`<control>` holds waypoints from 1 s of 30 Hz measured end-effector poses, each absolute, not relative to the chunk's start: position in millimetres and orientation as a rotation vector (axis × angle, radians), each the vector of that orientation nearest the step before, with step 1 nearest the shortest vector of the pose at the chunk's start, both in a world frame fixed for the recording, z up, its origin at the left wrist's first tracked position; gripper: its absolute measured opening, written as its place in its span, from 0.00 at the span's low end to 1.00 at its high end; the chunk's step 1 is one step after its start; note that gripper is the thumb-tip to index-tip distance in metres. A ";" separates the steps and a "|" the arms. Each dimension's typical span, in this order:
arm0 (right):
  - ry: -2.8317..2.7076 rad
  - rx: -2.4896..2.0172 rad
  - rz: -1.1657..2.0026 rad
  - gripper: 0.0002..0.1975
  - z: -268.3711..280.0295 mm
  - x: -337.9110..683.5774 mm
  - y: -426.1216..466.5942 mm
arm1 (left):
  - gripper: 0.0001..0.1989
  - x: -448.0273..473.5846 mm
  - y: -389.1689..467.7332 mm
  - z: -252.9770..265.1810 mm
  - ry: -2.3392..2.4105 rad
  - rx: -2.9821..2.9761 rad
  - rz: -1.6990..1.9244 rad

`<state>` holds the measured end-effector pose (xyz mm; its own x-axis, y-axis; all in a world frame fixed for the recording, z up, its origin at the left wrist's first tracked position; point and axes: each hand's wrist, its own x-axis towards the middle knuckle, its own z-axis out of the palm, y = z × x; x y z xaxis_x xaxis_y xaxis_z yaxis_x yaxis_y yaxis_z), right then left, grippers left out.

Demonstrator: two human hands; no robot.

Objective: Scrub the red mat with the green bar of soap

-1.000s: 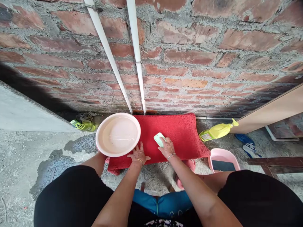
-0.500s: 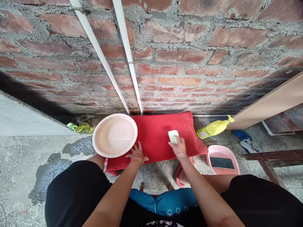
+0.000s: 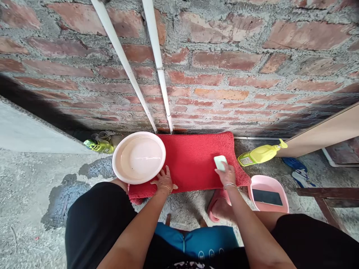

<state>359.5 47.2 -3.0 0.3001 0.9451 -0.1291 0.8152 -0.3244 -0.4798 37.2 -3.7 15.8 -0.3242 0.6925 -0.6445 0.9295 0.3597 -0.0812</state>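
Observation:
A red textured mat (image 3: 193, 160) is spread over a low surface by the wall. My left hand (image 3: 163, 180) lies on its near edge, fingers apart and holding nothing, just beside a pale pink basin (image 3: 164, 149) with water in it. Farther right, my right hand (image 3: 227, 175) is closed round the near end of a pale green bar of soap (image 3: 220, 163). The soap rests against the mat's right half. How the fingers wrap beneath it is hidden.
A yellow pump bottle (image 3: 258, 154) lies tilted right of the mat. Below it, a pink tub (image 3: 269, 181) holds a dark flat object (image 3: 267, 197). A yellow-green bottle (image 3: 102, 147) is at left. White pipes (image 3: 161, 74) run down the brick wall (image 3: 221, 59).
My right hand has slid the soap to the right across the mat. My left hand stays in its place by the basin. The whole view has shifted slightly.

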 end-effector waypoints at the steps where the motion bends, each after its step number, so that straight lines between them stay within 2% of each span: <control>1: -1.454 -2.353 0.526 0.30 -2.4 373.3 45.8 | 0.65 37.3 -3.9 16.7 2.114 1.405 -0.603; 3: -1.276 -2.486 0.444 0.32 0.8 381.5 44.6 | 0.65 37.2 -4.4 18.1 2.112 1.408 -0.589; 5: -1.339 -2.441 0.398 0.31 5.4 361.4 45.7 | 0.65 36.8 -4.8 18.6 2.114 1.407 -0.588; 10: -2.033 -1.958 0.575 0.29 16.6 238.9 55.0 | 0.65 35.6 -5.6 15.9 2.127 1.415 -0.598; 14: -2.349 -1.853 0.698 0.29 19.6 182.7 66.4 | 0.66 36.0 -4.7 13.6 2.146 1.403 -0.597; 19: -2.138 -2.011 0.591 0.29 12.2 251.4 74.2 | 0.65 38.7 -3.3 14.5 2.149 1.380 -0.604; 25: -1.447 -2.404 0.401 0.27 9.3 367.5 63.2 | 0.65 38.4 -4.1 17.6 2.132 1.390 -0.571; 27: -1.355 -2.453 0.351 0.29 10.3 367.6 60.8 | 0.65 37.8 -4.3 17.7 2.133 1.398 -0.571; 30: -1.576 -2.300 0.394 0.29 11.5 322.8 63.4 | 0.65 37.3 -4.3 16.4 2.131 1.393 -0.585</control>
